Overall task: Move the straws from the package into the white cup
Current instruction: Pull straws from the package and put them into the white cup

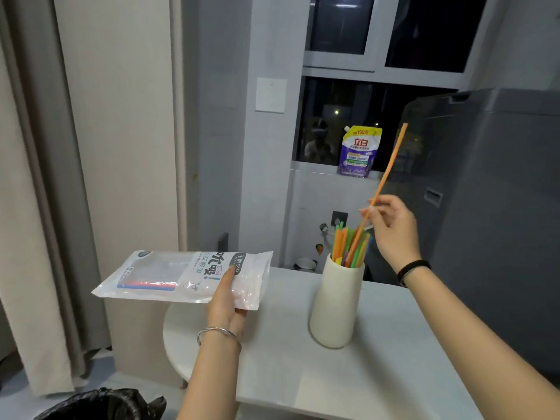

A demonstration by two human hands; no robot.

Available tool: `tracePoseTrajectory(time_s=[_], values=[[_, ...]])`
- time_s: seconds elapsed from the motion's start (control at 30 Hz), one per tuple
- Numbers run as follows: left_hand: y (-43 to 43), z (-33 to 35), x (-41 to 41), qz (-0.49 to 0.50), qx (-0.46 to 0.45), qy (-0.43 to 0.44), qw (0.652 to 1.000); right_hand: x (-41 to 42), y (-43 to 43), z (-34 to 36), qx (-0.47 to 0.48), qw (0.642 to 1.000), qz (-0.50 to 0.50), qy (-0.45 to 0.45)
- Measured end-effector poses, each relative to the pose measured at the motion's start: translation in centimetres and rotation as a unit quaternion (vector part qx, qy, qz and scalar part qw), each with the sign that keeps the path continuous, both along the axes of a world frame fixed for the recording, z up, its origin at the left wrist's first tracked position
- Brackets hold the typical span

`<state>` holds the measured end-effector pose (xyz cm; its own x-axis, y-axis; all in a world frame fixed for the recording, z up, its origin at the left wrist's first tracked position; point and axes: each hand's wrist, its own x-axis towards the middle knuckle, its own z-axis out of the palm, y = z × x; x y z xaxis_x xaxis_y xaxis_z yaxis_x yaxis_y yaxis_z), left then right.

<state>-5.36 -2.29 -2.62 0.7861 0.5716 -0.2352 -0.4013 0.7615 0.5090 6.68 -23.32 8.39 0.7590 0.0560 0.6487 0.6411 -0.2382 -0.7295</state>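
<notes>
My left hand (225,301) grips the right end of a clear plastic straw package (169,275), held flat above the table's left edge. A red and a blue straw (147,285) lie inside it. The tall white cup (336,304) stands on the table and holds several coloured straws (345,244) upright. My right hand (391,228) is above and right of the cup, pinching an orange straw (389,165). That straw slants up to the right, and its lower end dips in among the straws in the cup.
The white table (348,374) carries only the cup. A grey washing machine (485,207) stands close behind at right. A purple detergent pouch (359,153) sits on the window sill. A black bin bag (103,404) is on the floor at lower left, curtains at left.
</notes>
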Motion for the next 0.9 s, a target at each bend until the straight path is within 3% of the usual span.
tracePoseTrajectory(time_s=[0.13, 0.33, 0.43, 0.5, 0.6, 0.7, 0.77, 0.83, 0.9], values=[[-1.1, 0.1, 0.6, -0.008, -0.008, 0.009, 1.0, 1.2, -0.4, -1.4, -0.182, 0.981, -0.024, 0.067], [-2.1, 0.1, 1.2, -0.024, -0.007, 0.015, 1.0, 1.1, -0.3, 0.3, -0.126, 0.992, 0.024, 0.021], [-2.8, 0.0, 1.6, -0.035, -0.006, 0.022, 0.999, 1.4, 0.1, 1.1, -0.184, 0.982, 0.022, -0.035], [-3.1, 0.0, 1.8, -0.037, -0.008, 0.024, 0.999, 1.9, 0.2, 0.5, -0.286, 0.958, 0.009, -0.037], [-3.5, 0.0, 1.9, -0.037, -0.006, 0.024, 0.999, 2.1, 0.2, -1.7, -0.455, 0.89, -0.001, 0.006], [-3.8, 0.0, 1.9, -0.039, -0.004, 0.021, 0.999, 2.2, 0.2, -2.5, -0.529, 0.845, -0.052, -0.05], [-3.9, 0.0, 1.9, -0.041, -0.001, 0.022, 0.999, 1.4, 0.3, -2.5, -0.48, 0.867, -0.079, -0.105], [-3.9, 0.0, 2.0, -0.038, 0.001, 0.026, 0.999, -0.6, 1.0, -3.1, -0.294, 0.941, -0.063, -0.153], [-3.9, 0.0, 2.0, -0.03, 0.01, 0.032, 0.999, -3.3, 2.7, -5.0, -0.061, 0.993, -0.006, -0.103]])
